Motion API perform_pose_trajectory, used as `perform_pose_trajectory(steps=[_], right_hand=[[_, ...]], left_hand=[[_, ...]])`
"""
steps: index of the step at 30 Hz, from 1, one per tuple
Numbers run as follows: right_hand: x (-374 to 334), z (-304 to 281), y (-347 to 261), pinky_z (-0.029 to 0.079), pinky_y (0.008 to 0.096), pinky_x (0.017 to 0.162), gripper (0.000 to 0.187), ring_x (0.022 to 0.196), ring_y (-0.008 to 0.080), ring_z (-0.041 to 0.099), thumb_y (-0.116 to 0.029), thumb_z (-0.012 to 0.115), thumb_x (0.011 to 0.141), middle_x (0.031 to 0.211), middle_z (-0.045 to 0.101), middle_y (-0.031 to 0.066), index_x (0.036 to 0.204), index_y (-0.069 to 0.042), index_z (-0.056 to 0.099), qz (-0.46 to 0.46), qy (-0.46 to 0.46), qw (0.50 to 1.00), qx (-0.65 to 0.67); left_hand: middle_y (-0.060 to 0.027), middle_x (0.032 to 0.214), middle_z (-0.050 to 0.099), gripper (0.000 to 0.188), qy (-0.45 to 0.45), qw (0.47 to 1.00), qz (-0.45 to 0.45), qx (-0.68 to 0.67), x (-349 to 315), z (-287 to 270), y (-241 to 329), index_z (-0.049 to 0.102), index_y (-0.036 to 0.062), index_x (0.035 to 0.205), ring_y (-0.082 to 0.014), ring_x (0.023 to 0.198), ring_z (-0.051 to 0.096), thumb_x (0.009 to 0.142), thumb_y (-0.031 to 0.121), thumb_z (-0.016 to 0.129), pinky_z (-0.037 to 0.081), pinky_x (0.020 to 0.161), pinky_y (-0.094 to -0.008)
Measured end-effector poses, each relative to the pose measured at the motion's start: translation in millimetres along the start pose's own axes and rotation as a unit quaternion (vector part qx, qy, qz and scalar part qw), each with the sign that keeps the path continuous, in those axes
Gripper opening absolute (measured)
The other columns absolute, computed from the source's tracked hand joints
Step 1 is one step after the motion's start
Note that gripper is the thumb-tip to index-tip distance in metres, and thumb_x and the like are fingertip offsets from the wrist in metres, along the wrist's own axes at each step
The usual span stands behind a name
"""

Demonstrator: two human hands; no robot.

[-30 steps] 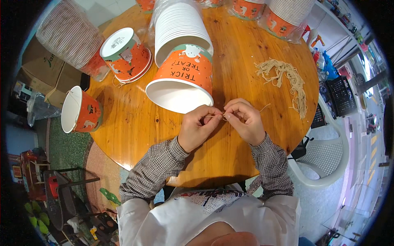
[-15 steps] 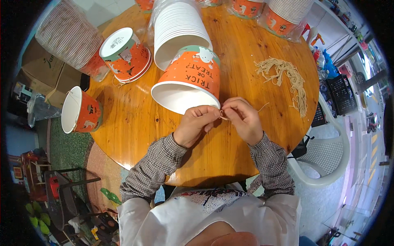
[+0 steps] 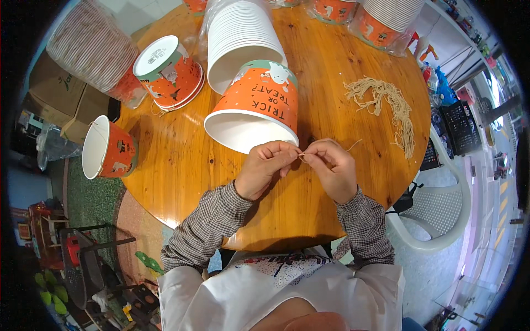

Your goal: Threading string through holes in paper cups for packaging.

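Note:
An orange paper bucket (image 3: 258, 102) with a green base band lies on its side, its white mouth toward me. Just beside its rim, my left hand (image 3: 268, 165) pinches a thin tan string. My right hand (image 3: 331, 165) grips the same string (image 3: 354, 145) close to the left fingertips, and a loose end sticks out past the right fingers. Whether the string passes through the bucket's rim is hidden by my fingers. A bundle of tan strings (image 3: 389, 107) lies on the table to the right.
Behind the bucket lies a stack of nested white-rimmed buckets (image 3: 243, 38) in clear plastic. At left are an upside-down bucket (image 3: 170, 74) and a tipped bucket with a string handle (image 3: 110, 149). More stacked buckets (image 3: 383, 25) stand far right. A white chair (image 3: 436, 212) adjoins the round wooden table (image 3: 182, 182).
My right hand has shifted slightly right and down, so a little gap with string across it shows between my fingertips. The bucket has barely moved.

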State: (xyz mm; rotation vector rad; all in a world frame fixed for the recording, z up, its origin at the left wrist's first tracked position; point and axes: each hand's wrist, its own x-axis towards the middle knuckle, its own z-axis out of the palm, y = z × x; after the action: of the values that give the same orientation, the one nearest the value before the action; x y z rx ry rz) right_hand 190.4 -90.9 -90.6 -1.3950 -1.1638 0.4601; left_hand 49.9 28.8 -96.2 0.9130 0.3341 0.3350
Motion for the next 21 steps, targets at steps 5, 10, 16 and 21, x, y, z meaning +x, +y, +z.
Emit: perform_pose_trajectory(steps=[5,10,16,21], right_hand=[[-1.6,-11.7,-11.6,0.05,0.022,0.06,0.01,0.072,0.0124,0.063,-0.007,0.055,0.094,0.092,0.063,0.0082,0.1,0.001,0.053,0.229,-0.058,0.957,0.166],[-1.6,-12.7,-6.9,0.052,0.0234,0.059,0.01,0.074,0.0145,0.066,-0.011,0.052,0.096,0.093,0.064,0.0118,0.098,-0.001,0.049,0.276,-0.102,0.932,0.211],[-3.6,-15.1,-3.2,0.052,0.0241,0.06,0.009,0.075,0.0152,0.066,-0.009,0.052,0.095,0.089,0.065,0.0116,0.095,0.0,0.05,0.219,-0.084,0.955,0.182],[-2.7,-16.5,-4.8,0.052,0.0243,0.061,0.008,0.073,0.0142,0.065,-0.006,0.053,0.094,0.087,0.065,0.0102,0.091,0.001,0.052,0.22,-0.111,0.956,0.157]], left_hand=[[0.0018,0.079,0.06,0.009,0.011,0.989,0.045,0.144,-1.1,-1.3,2.1,0.063,-0.0011,0.099,-0.0036,0.069,0.052,0.093,0.004,0.058,0.041,0.061,-0.0165],[0.0014,0.087,0.061,0.008,0.038,0.961,0.162,0.219,0.5,-2.1,-7.7,0.06,-0.0009,0.1,-0.0025,0.075,0.052,0.093,0.003,0.057,0.043,0.069,-0.018],[-0.001,0.085,0.057,0.005,0.069,0.905,0.246,0.341,-1.2,2.6,-5.3,0.055,-0.0012,0.098,-0.0048,0.077,0.053,0.094,0.001,0.054,0.045,0.067,-0.0184],[-0.0007,0.083,0.055,0.004,0.105,0.923,0.239,0.282,2.7,-2.3,-12.5,0.052,0.0,0.098,-0.0052,0.071,0.05,0.095,0.003,0.052,0.043,0.063,-0.0188]])
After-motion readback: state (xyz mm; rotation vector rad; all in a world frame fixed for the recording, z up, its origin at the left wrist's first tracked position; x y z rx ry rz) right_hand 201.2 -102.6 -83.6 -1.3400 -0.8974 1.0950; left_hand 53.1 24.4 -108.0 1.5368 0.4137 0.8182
